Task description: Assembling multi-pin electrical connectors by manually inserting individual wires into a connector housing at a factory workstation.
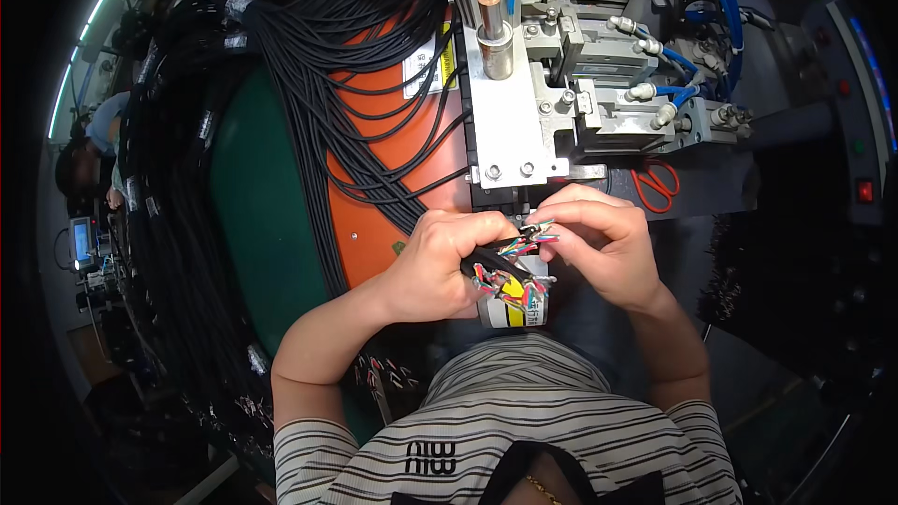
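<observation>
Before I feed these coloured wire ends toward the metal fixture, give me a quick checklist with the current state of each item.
1. Left hand grips the black cables: ok.
2. Right hand pinches the coloured wire ends at the fingertips: ok.
3. Wire ends fanned and separate: cannot tell, too small.
4. Wire ends in front of the metal fixture, not yet in it: ok.
5. Red-handled scissors lie beside the right hand, apart from the wires: ok.
6. Loose black cable bundle drapes over the orange surface, close to the left hand: not ok.

The hands hide the cable's wire tips, perhaps touching the machine.
</observation>
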Tool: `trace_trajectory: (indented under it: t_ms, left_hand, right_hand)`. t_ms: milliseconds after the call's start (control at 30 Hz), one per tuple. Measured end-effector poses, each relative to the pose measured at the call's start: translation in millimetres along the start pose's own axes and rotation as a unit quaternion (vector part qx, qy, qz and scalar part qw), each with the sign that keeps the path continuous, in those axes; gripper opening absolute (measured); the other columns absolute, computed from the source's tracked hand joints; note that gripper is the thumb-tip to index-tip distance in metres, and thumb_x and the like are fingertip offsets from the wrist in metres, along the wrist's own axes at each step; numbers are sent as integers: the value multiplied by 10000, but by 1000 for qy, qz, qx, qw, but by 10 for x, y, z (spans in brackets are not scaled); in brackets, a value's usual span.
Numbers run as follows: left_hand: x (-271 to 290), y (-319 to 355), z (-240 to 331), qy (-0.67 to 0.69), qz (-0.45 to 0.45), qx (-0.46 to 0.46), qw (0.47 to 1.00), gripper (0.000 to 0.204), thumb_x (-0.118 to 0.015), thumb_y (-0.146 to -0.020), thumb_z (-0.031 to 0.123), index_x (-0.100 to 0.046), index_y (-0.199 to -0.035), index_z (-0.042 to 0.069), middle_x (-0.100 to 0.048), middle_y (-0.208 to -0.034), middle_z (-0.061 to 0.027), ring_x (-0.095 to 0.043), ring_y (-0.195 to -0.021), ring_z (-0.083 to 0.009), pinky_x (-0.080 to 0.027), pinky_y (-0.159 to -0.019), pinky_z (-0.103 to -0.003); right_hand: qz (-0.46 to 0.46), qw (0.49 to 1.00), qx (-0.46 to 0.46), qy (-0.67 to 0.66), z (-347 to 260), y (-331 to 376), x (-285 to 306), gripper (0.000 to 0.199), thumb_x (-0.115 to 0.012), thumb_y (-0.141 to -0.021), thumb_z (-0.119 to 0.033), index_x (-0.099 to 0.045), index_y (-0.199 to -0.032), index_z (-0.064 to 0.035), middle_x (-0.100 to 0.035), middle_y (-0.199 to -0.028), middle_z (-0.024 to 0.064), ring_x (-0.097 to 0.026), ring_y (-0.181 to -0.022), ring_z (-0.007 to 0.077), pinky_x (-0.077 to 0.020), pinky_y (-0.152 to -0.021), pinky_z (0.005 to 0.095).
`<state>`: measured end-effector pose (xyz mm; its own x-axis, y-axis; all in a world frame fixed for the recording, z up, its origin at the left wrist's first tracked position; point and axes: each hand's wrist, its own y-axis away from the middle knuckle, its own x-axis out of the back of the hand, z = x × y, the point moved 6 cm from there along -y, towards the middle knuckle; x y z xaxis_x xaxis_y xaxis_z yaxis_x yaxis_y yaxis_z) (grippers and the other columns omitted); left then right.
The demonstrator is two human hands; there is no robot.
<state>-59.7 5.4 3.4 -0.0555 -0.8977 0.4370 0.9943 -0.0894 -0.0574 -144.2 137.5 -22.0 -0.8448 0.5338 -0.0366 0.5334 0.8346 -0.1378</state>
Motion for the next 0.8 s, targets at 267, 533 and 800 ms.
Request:
trace_trajectory:
  t_ms: [267,533,800]
  left_hand:
    - [18,-26,-11,69,-39,5,997,55,-623,-832,21,-603,-882,6,-613,-707,-63,-630,-635,-171,-478,-609,-271]
    - [29,-36,-1,100,-28,11,994,38,-595,-818,-11,-597,-851,7,-603,-683,-67,-619,-613,-178,-468,-598,-268]
    - [-147,84,74,-220,56,-77,971,294,-741,-676,108,-644,-934,5,-606,-736,-64,-602,-614,-240,-498,-586,-332]
  right_hand:
    - [-7,994,-38,-98,44,8,1,165,-593,-890,75,-683,-1027,57,-646,-999,127,-639,-734,115,-479,-557,194]
    - [-24,993,-39,-111,37,1,-12,180,-576,-913,71,-670,-1066,62,-642,-983,107,-614,-738,91,-505,-631,198]
    - [34,962,65,265,-168,-14,-17,66,-691,-804,-5,-650,-850,18,-632,-816,85,-625,-575,170,-499,-508,270]
